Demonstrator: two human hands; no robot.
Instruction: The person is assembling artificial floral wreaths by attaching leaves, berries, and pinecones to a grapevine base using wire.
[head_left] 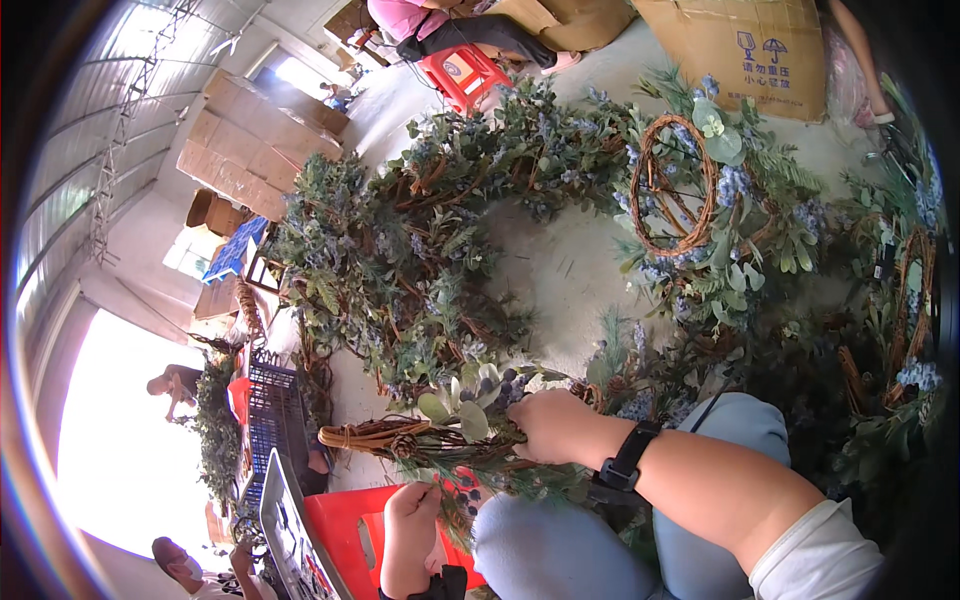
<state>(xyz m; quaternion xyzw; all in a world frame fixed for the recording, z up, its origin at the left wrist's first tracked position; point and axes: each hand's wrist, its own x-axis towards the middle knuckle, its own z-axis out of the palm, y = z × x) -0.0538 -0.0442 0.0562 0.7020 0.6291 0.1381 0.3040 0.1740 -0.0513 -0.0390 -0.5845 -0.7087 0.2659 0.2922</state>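
A wreath of twisted brown vine [365,437] lies edge-on above my knees, dressed with green leaves, pine needles, a pinecone [403,446] and dark blue berries. My right hand [550,428] comes over it from the right, fingers wrapped round its leafy side; a black band circles that wrist. Just below the wreath is my left hand [410,508], upright with curled fingers close to the hanging pine needles. What those fingers pinch, if anything, is too small to make out. My legs in light blue jeans [555,545] are under the wreath.
Finished-looking wreaths [400,260] are heaped in an arc on the floor ahead, with more at the right. A red stool [345,525] and a grey tray [290,530] stand at my left, near a dark crate [272,395]. Cardboard boxes [740,60] and seated people are farther off.
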